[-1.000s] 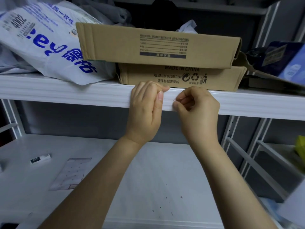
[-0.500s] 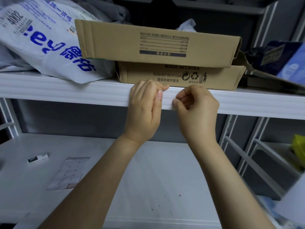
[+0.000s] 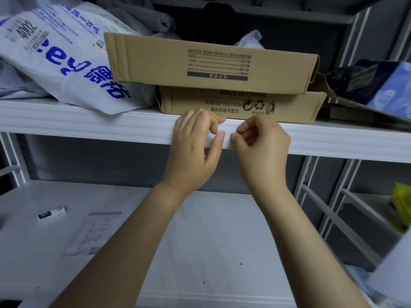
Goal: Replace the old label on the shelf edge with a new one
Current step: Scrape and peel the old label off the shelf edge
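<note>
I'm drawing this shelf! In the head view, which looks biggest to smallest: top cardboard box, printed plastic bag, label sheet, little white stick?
1. Top cardboard box and printed plastic bag: about alike, and the bag is partly cut off.
2. Label sheet.
3. Little white stick.

Flat cardboard box (image 3: 211, 61) (print inverted) atop lower box (image 3: 240, 105), white bag (image 3: 66, 63) alongside
</note>
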